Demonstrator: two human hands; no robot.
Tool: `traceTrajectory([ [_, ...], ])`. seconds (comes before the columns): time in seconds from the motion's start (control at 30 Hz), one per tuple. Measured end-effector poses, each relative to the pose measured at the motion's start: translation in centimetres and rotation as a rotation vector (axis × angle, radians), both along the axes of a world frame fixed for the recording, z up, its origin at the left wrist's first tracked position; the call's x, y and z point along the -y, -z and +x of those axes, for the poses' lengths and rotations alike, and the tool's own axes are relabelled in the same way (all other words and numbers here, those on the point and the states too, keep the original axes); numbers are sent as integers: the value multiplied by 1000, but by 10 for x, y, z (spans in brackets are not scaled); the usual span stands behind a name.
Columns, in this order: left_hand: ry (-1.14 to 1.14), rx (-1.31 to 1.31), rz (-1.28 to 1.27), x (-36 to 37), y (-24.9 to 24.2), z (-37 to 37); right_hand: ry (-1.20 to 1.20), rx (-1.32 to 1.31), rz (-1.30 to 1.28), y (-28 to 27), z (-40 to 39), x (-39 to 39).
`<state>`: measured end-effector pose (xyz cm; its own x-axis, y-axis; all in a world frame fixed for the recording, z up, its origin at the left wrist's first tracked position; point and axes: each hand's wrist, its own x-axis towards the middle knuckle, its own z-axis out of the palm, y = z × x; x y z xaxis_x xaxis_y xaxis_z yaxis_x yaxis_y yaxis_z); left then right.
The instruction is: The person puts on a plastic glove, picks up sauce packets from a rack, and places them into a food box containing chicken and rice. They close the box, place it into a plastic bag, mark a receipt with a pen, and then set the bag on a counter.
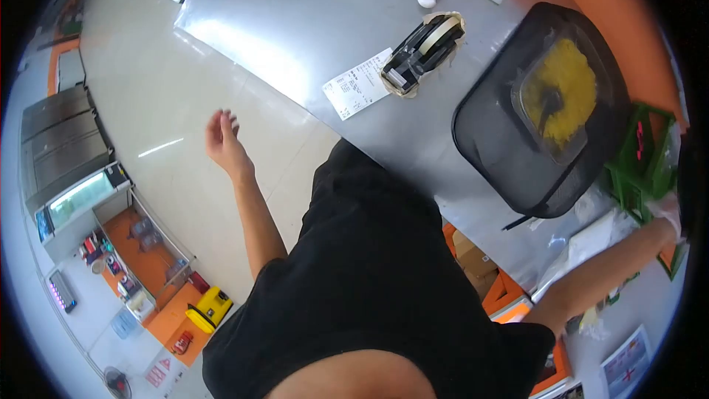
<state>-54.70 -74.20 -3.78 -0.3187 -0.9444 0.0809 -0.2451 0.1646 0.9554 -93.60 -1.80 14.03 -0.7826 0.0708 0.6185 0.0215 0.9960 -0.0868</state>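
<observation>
Green plastic basket with open sides (636, 170) sits near the right edge of the frame, just above the nearer right hand (668, 213), whose grip I cannot tell, while the left hand (224, 145), far left, is loosely curled.

Nothing can be read word for word. The receipt (354, 90) on the counter (295, 44) bears rows of dark print too small to make out. The white sheet (160, 373) at lower left carries blurred red marks, and the poster (627, 360) at lower right shows a red cross-like mark.
</observation>
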Motion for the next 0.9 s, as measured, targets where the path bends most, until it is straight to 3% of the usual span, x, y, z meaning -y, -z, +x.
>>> traceTrajectory([
  [0.07,280,-96,38,-12,-40,-51,-293,42,-620,16,69,134],
  [0.13,693,-277,187,-33,-65,-87,-440,180,-971,43,136,284],
  [0.17,940,-165,114,-42,-81,-100,-527,287,-753,63,162,337],
  [0.23,1176,-131,219,-42,-84,-112,-813,560,-749,79,196,435],
  [0.27,1212,-119,339,-32,-84,-115,-890,573,-790,98,206,475],
  [0.3,1192,-107,306,-15,-74,-117,-943,683,-887,107,211,511],
  [0.37,1218,-6,268,38,-59,-129,-979,683,-836,124,207,567],
  [0.4,1219,-26,265,63,-60,-136,-900,661,-1049,129,208,593],
  [0.47,990,107,-10,121,-61,-154,-765,596,-1342,133,207,636],
  [0.5,909,-15,-158,155,-50,-171,-758,599,-1336,137,210,647],
  [0.63,681,-90,-201,287,-6,-252,-660,655,-1282,164,231,666],
  [0.77,721,-15,-332,358,30,-299,-544,700,-1313,187,261,671],
  [0.83,767,45,-300,369,35,-312,-488,688,-1358,189,272,671],
  [0.9,703,87,-462,373,36,-320,-430,679,-1404,190,272,672],
])
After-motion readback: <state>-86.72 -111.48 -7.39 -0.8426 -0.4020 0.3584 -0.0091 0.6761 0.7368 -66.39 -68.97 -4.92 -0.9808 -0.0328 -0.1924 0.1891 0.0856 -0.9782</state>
